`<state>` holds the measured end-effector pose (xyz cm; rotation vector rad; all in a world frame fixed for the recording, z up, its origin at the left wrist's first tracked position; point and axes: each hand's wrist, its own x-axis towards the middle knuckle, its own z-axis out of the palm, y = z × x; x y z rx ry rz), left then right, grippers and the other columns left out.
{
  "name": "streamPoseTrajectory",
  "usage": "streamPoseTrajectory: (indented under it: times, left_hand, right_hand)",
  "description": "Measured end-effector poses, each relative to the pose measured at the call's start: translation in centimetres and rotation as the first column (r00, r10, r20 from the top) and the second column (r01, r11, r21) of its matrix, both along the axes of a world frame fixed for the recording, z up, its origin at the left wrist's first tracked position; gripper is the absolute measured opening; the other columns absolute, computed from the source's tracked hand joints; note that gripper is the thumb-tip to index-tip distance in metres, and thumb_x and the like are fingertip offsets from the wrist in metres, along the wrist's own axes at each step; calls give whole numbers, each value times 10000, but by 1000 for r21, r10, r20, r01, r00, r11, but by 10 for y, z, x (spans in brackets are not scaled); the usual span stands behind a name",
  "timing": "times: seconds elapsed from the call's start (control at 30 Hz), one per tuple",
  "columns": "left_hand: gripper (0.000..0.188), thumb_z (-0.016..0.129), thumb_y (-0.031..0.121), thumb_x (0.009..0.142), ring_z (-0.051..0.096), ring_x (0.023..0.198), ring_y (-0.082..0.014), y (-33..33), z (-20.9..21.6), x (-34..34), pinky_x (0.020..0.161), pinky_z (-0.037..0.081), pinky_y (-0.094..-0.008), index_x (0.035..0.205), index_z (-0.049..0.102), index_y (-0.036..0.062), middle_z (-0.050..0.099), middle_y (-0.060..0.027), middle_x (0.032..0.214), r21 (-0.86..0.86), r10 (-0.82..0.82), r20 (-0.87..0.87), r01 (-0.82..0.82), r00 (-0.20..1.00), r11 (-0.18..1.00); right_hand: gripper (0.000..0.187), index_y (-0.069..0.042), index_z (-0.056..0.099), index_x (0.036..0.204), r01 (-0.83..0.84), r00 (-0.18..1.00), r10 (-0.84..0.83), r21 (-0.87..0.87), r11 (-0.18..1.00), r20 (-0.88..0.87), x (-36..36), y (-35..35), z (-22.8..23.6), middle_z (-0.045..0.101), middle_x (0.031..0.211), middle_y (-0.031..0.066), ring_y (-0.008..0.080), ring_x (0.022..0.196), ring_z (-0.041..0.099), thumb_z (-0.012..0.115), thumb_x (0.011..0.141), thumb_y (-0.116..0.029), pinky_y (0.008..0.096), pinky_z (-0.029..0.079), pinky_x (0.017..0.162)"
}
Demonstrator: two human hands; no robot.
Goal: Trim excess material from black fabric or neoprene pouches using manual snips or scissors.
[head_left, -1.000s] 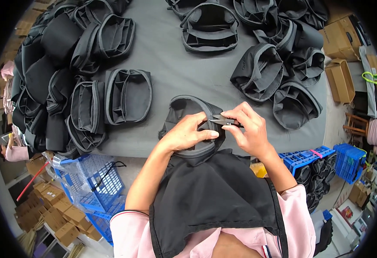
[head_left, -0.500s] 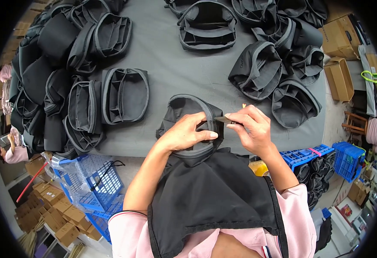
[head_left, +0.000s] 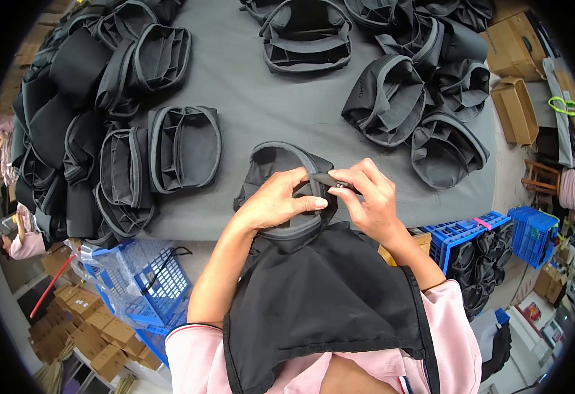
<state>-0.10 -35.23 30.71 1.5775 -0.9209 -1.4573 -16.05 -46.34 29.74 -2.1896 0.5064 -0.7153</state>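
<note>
A black fabric bag (head_left: 279,155) with a grey zipper edge stands open near the front edge of the grey table. My left hand (head_left: 276,200) grips its rim, the fingertips at the zipper edge and the thumb stretched across the opening. Between the thumb and fingers of my right hand (head_left: 370,198) is a small dark metal tool, apparently thread snips (head_left: 323,179). Its pointed end lies against the bag's right rim, close to my left fingertips. My right palm hides the rest of the tool.
Similar black bags crowd the table's left side (head_left: 84,65), right side (head_left: 389,102) and far end (head_left: 307,39). Blue plastic crates (head_left: 163,276) stand below the table on both sides. Cardboard boxes (head_left: 97,328) are stacked at lower left. Another person (head_left: 25,240) is at far left.
My right hand and the tool have shifted left, bringing the pointed end further over the bag's rim. My left hand still grips the bag. The whole view has shifted slightly.
</note>
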Motion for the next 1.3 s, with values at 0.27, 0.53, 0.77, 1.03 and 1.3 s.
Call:
streamPoseTrajectory:
  times: [0.27, 0.53, 0.77, 1.03, 1.3]
  left_hand:
    - [375, 703, 144, 770, 535, 773, -92, 1, 3, 1, 703, 453, -259, 1073, 561, -27, 609, -35, 869, -19, 49, -172, -53, 984, 998]
    - [377, 704, 140, 773, 543, 801, -103, 2, 1, 1, 721, 457, -262, 1078, 559, -28, 613, -40, 907, -42, 20, -194, -29, 981, 999]
    - [404, 707, 178, 779, 543, 843, -106, 3, -5, 4, 762, 453, -272, 1086, 556, -36, 615, -48, 955, -13, 16, -184, -19, 983, 1000]
    - [356, 626, 182, 856, 529, 937, -94, 3, 0, 11, 838, 431, -259, 1141, 543, -14, 601, -39, 1045, 31, 168, -322, -167, 932, 985]
    - [329, 610, 181, 866, 546, 928, -98, 4, 3, 17, 843, 437, -262, 1137, 540, 8, 600, -20, 1022, 29, 306, -357, -317, 883, 948]
  right_hand:
    - [237, -63, 638, 873, -28, 1000, 28, 2, 1000, -12, 0, -2, 6, 559, 715, 46, 214, 599, 537, 713, 647, -61, 314, 427, 533]
    - [228, -67, 643, 869, -6, 999, 12, -108, 994, 51, -1, -3, 2, 561, 724, 39, 211, 590, 532, 710, 651, -63, 310, 420, 528]
    - [228, -56, 640, 870, 42, 999, -42, -33, 999, -9, 5, 0, 6, 568, 735, 55, 223, 588, 547, 718, 656, -68, 325, 432, 522]
    - [199, -38, 647, 886, 92, 996, -92, 105, 990, -4, 9, -1, 13, 552, 724, 60, 184, 572, 549, 700, 694, -38, 293, 429, 504]
    - [245, -41, 645, 911, -60, 997, 69, 266, 962, -28, -7, 8, 13, 561, 742, 65, 165, 606, 561, 709, 676, -23, 271, 452, 535]
